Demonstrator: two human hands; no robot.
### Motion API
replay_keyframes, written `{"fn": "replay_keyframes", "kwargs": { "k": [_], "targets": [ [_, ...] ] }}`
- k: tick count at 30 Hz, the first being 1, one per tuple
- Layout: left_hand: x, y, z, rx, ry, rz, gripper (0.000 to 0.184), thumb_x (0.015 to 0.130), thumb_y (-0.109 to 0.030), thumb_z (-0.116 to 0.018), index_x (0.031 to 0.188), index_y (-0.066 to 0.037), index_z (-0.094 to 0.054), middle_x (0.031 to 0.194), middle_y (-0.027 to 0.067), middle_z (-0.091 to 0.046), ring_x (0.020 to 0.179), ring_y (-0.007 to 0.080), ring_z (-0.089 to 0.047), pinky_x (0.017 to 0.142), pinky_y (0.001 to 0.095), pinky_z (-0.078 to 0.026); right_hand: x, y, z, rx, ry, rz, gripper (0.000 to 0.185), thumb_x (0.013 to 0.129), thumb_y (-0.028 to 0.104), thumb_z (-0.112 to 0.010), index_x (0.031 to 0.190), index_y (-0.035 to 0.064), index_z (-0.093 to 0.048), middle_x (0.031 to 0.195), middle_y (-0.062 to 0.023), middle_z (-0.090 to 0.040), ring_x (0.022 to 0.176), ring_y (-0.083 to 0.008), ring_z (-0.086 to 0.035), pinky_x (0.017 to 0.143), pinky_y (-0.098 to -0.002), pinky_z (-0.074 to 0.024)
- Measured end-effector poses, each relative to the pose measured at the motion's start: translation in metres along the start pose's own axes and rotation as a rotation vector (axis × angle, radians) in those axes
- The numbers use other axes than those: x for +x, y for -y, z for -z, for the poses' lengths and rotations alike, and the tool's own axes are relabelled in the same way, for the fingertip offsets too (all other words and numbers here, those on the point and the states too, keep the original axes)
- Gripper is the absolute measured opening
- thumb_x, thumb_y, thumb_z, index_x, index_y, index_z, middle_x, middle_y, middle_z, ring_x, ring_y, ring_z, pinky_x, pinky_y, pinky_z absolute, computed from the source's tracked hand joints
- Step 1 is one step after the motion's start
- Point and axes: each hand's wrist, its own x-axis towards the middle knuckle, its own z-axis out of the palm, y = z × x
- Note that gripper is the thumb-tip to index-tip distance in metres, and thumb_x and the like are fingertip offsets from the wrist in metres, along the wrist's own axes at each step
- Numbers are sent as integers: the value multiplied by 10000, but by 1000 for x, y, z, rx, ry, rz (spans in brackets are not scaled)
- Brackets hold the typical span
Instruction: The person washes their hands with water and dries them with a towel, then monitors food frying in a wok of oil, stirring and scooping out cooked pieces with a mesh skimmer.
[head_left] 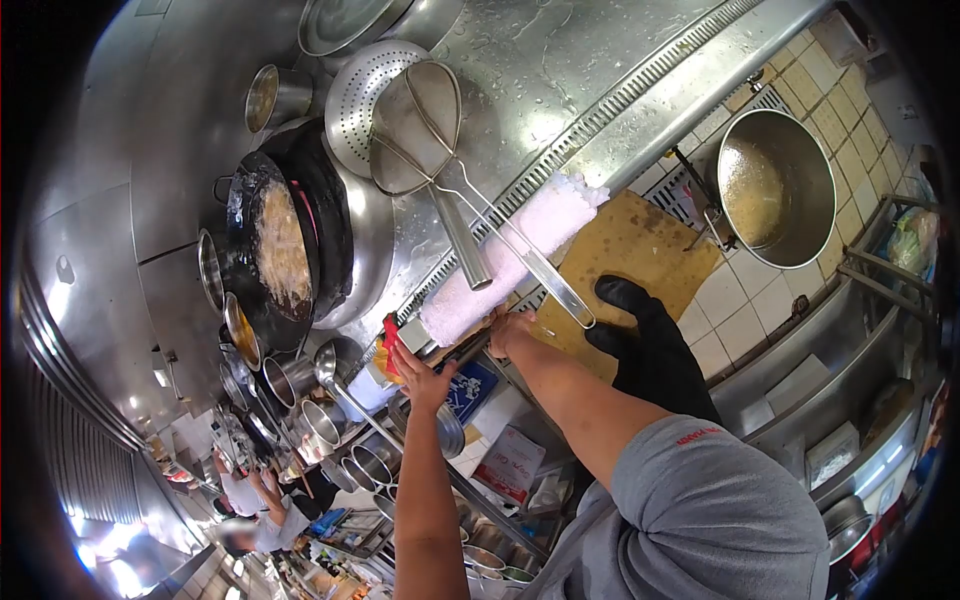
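My left hand point(425, 382) reaches to the counter's front edge, its fingers stretched out against a small red and yellow item point(388, 348) whose kind I cannot make out. My right hand point(511, 330) is low at the edge, beside a rolled pinkish-white towel point(480, 290); its fingers are mostly hidden. A fine-mesh strainer point(418, 125) lies above, its long handle crossing over the towel. Left of it, a perforated metal strainer point(350, 110) rests near the wok. Pale food fries in bubbling oil inside the black wok point(237, 215).
A deep metal pot point(808, 150) with some liquid stands at right, near the tiled floor point(740, 300). A ladle point(327, 365) and several metal containers line the counter beyond my left hand. Another person point(270, 515) is farther off at lower left. A metal shelf point(790, 430) runs at right.
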Motion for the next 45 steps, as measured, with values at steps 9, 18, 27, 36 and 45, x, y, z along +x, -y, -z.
{"fn": "replay_keyframes", "kwargs": {
  "k": [9, 18, 27, 36, 45],
  "targets": [
    [-1, 20, 16, -110, -138, -270, 824, 667, -231, -695, 1343, -115, -238, 1363, 199, -271, 1246, 369, -289, 961, 470, -332, -37, 18, -7, 208, -249, 175, 424, 788, 273, -485, 1164, 75, -485, 1169, -111, -485, 992, -293, -554, 801, -493, -406],
    [-12, 53, 51, -584, -246, 74, 225, 822, -243, -540, 973, -78, -573, 766, 187, -602, 761, 325, -593, 678, 379, -457, -64, 49, -38, 723, -3, 493, 233, 822, 256, -508, 915, 58, -587, 809, -162, -615, 762, -296, -604, 668, -368, -472],
    [-131, 34, 31, -844, -75, 8, 476, 907, -372, -296, 1135, -6, -499, 1116, 210, -534, 964, 313, -561, 827, 363, -429, -150, 111, 26, 26, -887, 559, 336, 833, 252, -487, 1133, 102, -505, 1063, -129, -535, 931, -284, -542, 744, -407, -433],
    [-48, 27, 71, -1719, 89, 277, 363, 872, -257, -457, 1120, 3, -516, 959, 83, -591, 851, 184, -567, 725, 293, -446, -193, 165, 24, -806, -409, 501, 442, 799, 207, -499, 1230, 125, -445, 1289, -83, -423, 1174, -273, -395, 909, -431, -373],
    [-65, 59, 119, -524, -217, -125, 472, 841, -272, -455, 1300, -201, -374, 1400, 131, -249, 1265, 370, -258, 958, 657, -176, -196, -82, -69, 363, -586, 211, 234, 874, 187, -495, 1039, 39, -572, 922, -84, -611, 743, -147, -581, 646, -278, -468]
  ]
}}
